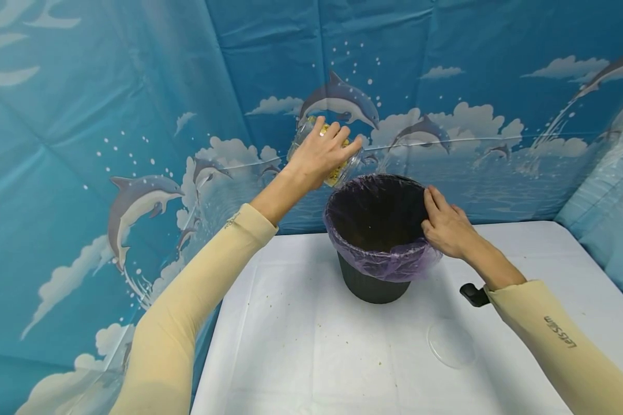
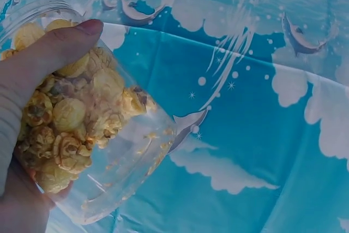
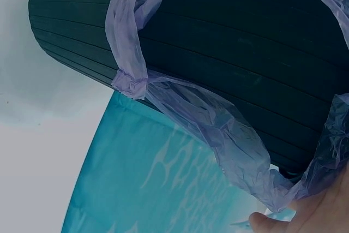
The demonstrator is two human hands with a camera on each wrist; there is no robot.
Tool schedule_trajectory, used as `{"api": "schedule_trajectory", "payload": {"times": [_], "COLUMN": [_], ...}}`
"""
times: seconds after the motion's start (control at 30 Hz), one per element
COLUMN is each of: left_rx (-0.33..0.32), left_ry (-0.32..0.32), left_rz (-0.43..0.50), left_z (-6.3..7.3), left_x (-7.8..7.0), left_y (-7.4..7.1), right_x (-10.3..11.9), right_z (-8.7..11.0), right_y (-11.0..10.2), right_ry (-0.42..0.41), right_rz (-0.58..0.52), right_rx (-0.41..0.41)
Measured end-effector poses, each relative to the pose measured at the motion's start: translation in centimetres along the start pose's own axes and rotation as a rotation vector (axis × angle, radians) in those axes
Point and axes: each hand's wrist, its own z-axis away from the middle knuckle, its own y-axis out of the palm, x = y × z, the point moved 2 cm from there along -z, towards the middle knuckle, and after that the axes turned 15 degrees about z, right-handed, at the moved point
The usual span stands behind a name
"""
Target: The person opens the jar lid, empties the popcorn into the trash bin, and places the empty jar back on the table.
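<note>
My left hand grips a clear jar of popcorn, its thumb lying across the side in the left wrist view. The jar is tipped, with its mouth toward the bin, above and left of the rim. Popcorn is bunched toward the mouth end, and crumbs cling inside near the base. A dark ribbed bin stands on the table, lined with a thin purple bag folded over its rim. My right hand holds the bin's right rim through the bag. Its fingers show only partly in the right wrist view.
A clear round lid lies on the white table, right of the bin. Small crumbs are scattered in front. A black piece sticks out beside the right sleeve. Blue dolphin-print curtains hang behind and at the sides.
</note>
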Motion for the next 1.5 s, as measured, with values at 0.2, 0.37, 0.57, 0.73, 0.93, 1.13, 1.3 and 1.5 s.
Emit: {"api": "schedule_trajectory", "payload": {"times": [0.2, 0.37, 0.57, 0.73, 0.93, 1.13, 1.3, 1.5], "left_rx": [0.008, -0.02, -0.053, -0.061, -0.059, -0.055, -0.069, -0.068], "left_ry": [0.005, 0.024, 0.042, 0.054, 0.061, 0.055, 0.056, 0.054], "left_rz": [-0.035, -0.056, -0.098, -0.119, -0.158, -0.16, -0.154, -0.148], "left_z": [-0.1, 0.0, 0.0, -0.2, -0.4, -0.4, -0.4, -0.3], "left_x": [-0.1, -0.4, -0.9, -1.4, -1.8, -2.0, -1.9, -2.0], "left_y": [0.0, -0.1, -0.3, -0.5, -0.4, -0.4, -0.6, -0.8], "right_x": [0.0, -0.1, 0.0, -0.1, 0.0, 0.1, 0.1, 0.1], "right_z": [-0.1, 0.0, 0.0, 0.0, 0.0, 0.1, 0.2, 0.2], "right_y": [0.1, 0.1, 0.1, 0.1, 0.1, 0.1, 0.1, 0.0], "right_ry": [0.003, 0.004, 0.007, 0.009, 0.01, 0.01, 0.011, 0.009], "right_rz": [0.008, 0.01, 0.007, 0.006, 0.008, 0.002, 0.006, 0.0], "right_rx": [-0.008, -0.011, -0.008, -0.007, -0.006, -0.005, -0.007, -0.011]}}
